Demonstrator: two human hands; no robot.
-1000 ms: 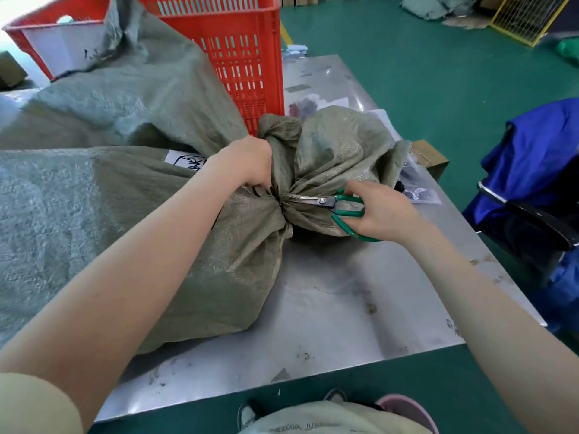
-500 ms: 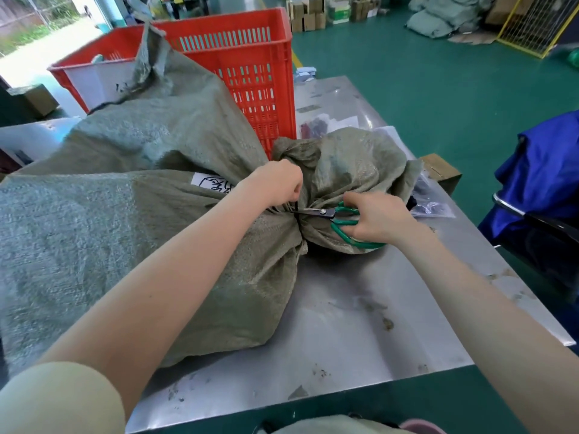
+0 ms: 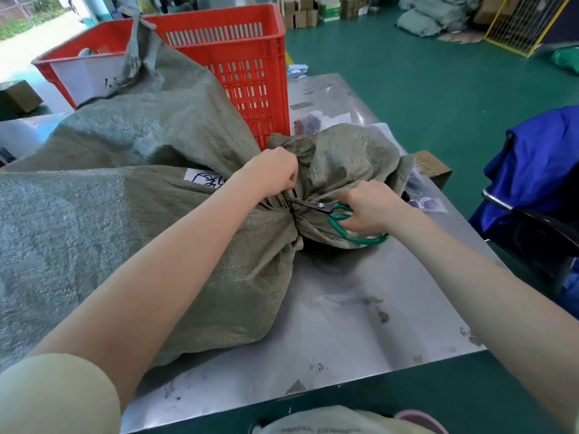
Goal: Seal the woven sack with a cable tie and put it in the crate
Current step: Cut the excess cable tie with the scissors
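With the left hand (image 3: 275, 170) pinching the black cable tie (image 3: 294, 221) tail taut above the grey-green woven sack (image 3: 141, 233) neck, the right hand (image 3: 372, 211), its grip clamped on the green-handled scissors (image 3: 338, 214), should snip close to the lock, clear of the weave.

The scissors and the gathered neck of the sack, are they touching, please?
Touching: in the head view the scissors lie on the woven sack, blade tips at the cable tie.

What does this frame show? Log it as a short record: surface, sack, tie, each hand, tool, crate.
surface: metal table
sack: woven sack lying on the table, neck gathered
tie: black cable tie around the neck
left hand: left hand gripping the neck at the tie
right hand: right hand holding the scissors
tool: green-handled scissors, blades at the tie
crate: red crate behind the sack
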